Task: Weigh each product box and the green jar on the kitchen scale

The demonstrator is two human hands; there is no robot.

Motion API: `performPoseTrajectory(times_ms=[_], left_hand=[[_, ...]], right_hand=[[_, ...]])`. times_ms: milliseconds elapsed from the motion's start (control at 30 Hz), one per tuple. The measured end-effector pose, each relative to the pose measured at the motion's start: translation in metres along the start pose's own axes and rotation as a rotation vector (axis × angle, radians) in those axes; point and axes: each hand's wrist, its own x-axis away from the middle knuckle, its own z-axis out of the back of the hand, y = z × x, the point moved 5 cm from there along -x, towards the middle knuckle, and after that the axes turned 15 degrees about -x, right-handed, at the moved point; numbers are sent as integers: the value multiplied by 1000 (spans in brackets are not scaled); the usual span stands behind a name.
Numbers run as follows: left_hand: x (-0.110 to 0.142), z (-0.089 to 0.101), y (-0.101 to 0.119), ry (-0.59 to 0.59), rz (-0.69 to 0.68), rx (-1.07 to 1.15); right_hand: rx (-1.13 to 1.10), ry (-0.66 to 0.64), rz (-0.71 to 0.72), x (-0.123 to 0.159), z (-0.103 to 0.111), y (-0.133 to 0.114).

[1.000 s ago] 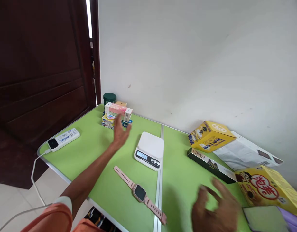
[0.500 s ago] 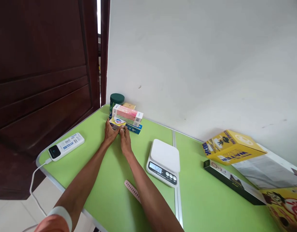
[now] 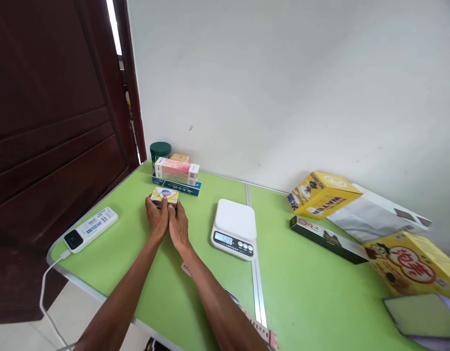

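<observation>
Both hands are closed around a small yellow-and-white soap box (image 3: 165, 192), thumbs on its near side. My left hand (image 3: 157, 217) grips its left end, and my right hand (image 3: 178, 227) has the right end. The palms hide much of its front, where something dark shows below the yellow edge. Just behind it lies a long blue toothpaste-style box (image 3: 181, 188), with a pink-and-white box (image 3: 176, 167) in a stack behind. A green lidded jar (image 3: 161, 153) stands at the back corner.
A white kitchen scale (image 3: 235, 220), its display lit, sits right of my hands. A pink-strapped watch (image 3: 259, 327) lies partly under my right forearm. At left is a white cabled device (image 3: 91, 229). Yellow cartons (image 3: 325, 195) and a long black-and-white box (image 3: 329, 239) occupy the right.
My hands have drawn the soap box toward me, away from the stacked boxes, so a strip of green table shows between them. The view has shifted to the right.
</observation>
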Motion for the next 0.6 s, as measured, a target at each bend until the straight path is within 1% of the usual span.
performPoseTrajectory(times_ms=[67,167,233,300,367,433,533,600], left_hand=[[13,7,14,-2,-17,43],[30,8,51,1,-73,115],[44,-2,80,-29,-136,187],[62,-19,104,-87,-184,252],[85,-40,120,-150,-197,296],[108,-60,128,-222,-195,326],[136,-88,128,-331,-177,329],[146,-101,124,-366,-163,300]], right_hand=[[-22,52,-7,10,7,-20],[-18,124,23,15,28,-59],[5,163,58,15,52,-82],[40,213,94,17,82,-97],[80,266,118,21,115,-102],[117,314,112,27,148,-98],[157,363,80,34,186,-83],[173,381,61,37,203,-73]])
